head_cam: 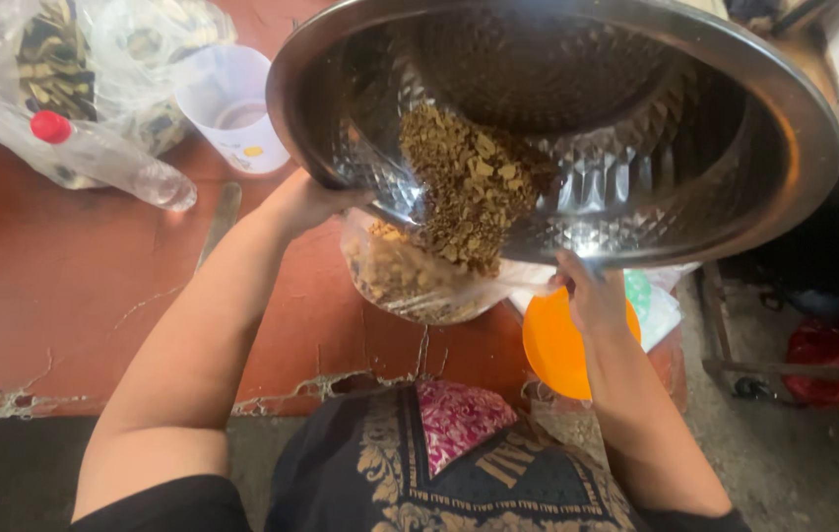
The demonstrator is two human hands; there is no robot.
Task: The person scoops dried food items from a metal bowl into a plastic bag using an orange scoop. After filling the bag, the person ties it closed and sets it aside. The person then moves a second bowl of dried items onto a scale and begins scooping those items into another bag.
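You are tipping the steel bowl [577, 118], left hand [306, 202] gripping its nine-o'clock rim, right hand [592, 291] pinching the bag [410, 281] open; keep the brown bits [464, 182] sliding in.

The person wears a black top [439, 473] with short black sleeves [168, 504]. Gold swirly shapes and gold stripes run across the front of it. A patch of bright pink cloth [459, 419] with small pale marks shows near the middle. Both arms are bare below the sleeves, and both hands are bare too.
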